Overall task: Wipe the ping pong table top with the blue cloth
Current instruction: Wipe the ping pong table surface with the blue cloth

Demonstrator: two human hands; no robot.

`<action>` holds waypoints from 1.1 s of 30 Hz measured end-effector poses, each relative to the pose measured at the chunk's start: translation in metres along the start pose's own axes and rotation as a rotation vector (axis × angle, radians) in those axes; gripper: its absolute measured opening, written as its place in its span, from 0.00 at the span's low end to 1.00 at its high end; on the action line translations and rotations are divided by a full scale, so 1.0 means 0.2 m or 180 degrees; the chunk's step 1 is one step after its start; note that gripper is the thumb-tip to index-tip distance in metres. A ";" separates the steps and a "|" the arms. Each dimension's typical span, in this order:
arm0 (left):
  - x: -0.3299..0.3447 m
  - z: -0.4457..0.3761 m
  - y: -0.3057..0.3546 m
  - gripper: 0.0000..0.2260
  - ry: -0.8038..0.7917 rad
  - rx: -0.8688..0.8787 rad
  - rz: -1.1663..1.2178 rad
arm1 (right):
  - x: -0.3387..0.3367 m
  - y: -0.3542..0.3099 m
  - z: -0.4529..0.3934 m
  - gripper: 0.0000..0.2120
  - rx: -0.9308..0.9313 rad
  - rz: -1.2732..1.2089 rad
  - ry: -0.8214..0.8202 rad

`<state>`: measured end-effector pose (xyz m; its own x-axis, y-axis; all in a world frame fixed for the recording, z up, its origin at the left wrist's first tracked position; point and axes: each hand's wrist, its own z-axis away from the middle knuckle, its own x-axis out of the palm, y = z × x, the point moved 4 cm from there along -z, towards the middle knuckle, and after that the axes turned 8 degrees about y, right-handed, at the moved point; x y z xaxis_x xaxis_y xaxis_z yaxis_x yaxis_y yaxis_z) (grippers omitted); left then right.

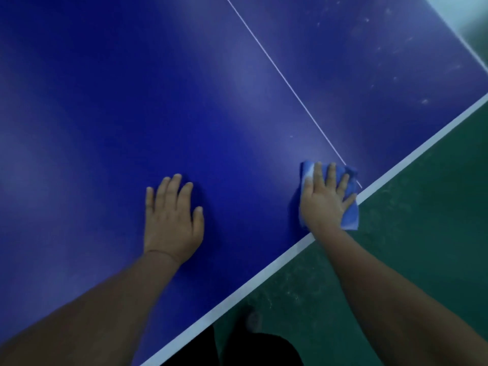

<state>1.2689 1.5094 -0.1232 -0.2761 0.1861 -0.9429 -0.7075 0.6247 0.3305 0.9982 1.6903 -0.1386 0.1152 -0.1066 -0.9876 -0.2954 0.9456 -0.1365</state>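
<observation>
Blue cloth (350, 215): a folded pad of soft fabric with paler patches, lying at the near edge of the ping pong table top (132, 101), one corner overhanging the white border stripe (264, 273). Right hand (326, 199): laid flat on the cloth, fingers straight and spread, pressing rather than clasping it. Left hand (173, 220): palm down on the bare surface, well apart from the cloth, fingers extended, holding nothing.

Risks, as judged: with the cloth only pressed and already past the edge, a stroke toward the border would likely push it off onto the green floor (422, 233); the loose overhanging corner may fold under and leave a streak unwiped. Weight on the bracing palm may leave fresh smudges.

Materials: the top is rigid, smooth and slightly glossy, dark blue, crossed by a thin white centre line (285, 80). Pale scuffs or dust (396, 48) speckle the far right portion. The floor looks matte and faintly mottled.
</observation>
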 end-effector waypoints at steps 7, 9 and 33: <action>0.16 -0.19 0.23 0.28 -0.0067 -0.0187 -0.0192 | 0.05 -0.03 0.02 0.28 -0.1752 0.0281 -0.0149; 0.18 -0.19 0.23 0.28 -0.0043 -0.0196 -0.0267 | -0.01 0.18 -0.19 0.30 -0.0607 0.0205 -0.0068; 0.19 -0.20 0.23 0.27 0.0038 -0.0324 -0.0216 | 0.04 -0.39 -0.49 0.25 -0.1051 -0.0055 0.0360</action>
<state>1.1991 1.5145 -0.1417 -0.2327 0.1366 -0.9629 -0.7871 0.5551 0.2690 0.9285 1.5854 -0.1427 0.0224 -0.1727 -0.9847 -0.5872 0.7949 -0.1528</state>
